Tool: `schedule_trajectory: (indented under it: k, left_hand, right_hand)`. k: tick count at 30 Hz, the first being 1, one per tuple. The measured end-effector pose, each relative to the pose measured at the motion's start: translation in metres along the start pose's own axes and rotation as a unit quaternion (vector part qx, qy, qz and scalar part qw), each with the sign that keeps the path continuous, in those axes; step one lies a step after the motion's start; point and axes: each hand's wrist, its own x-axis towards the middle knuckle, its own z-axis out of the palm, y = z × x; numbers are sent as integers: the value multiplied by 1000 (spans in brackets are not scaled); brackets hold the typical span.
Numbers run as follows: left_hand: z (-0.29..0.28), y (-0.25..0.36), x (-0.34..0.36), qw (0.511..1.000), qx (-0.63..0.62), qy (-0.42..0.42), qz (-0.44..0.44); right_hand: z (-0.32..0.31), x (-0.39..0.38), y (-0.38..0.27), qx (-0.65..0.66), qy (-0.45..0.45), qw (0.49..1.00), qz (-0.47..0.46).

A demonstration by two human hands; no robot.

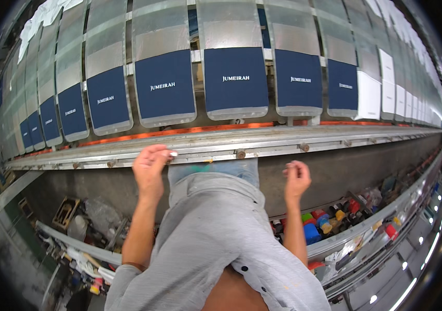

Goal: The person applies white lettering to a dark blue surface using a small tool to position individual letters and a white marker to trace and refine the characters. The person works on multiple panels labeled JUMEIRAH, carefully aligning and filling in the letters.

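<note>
My left hand (pixel 151 161) is above the near metal rail (pixel 205 156), its thumb and fingers pinched together. A small white piece (pixel 173 154), too small to name, shows at its fingertips. My right hand (pixel 297 178) hangs in the air just on my side of the rail, fingers curled in, and I see nothing in them. Beyond the rail stands a row of flat boards. On the middle one lies a dark blue fabric panel (pixel 235 90) with white lettering; similar blue panels lie on several boards to both sides. Neither hand touches the panels.
White fabric pieces (pixel 369 96) lie on boards to the right. An orange strip (pixel 179 130) runs between boards and rail. Behind me, a shelf holds coloured containers (pixel 311 233) on the right; a wooden frame (pixel 66 212) and plastic bags lie at the left.
</note>
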Motion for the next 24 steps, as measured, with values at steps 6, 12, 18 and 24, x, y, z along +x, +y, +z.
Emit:
schedule_trajectory:
  k: [6, 12, 18, 24]
  left_hand:
    - [75, -16, -39, 999, 28, 26, -33]
    - [77, -26, -49, 993, 4, 119, -25]
    - [83, -43, -39, 988, -12, 149, -40]
    - [89, -64, -29, 985, -28, 161, -60]
  right_hand:
    - [-61, 110, -3, -6, 33, 999, -35]
    - [-29, 138, -10, -7, -25, 999, -42]
    - [19, 127, -30, -69, -162, 971, -162]
    - [44, 135, -41, -58, -199, 964, -168]
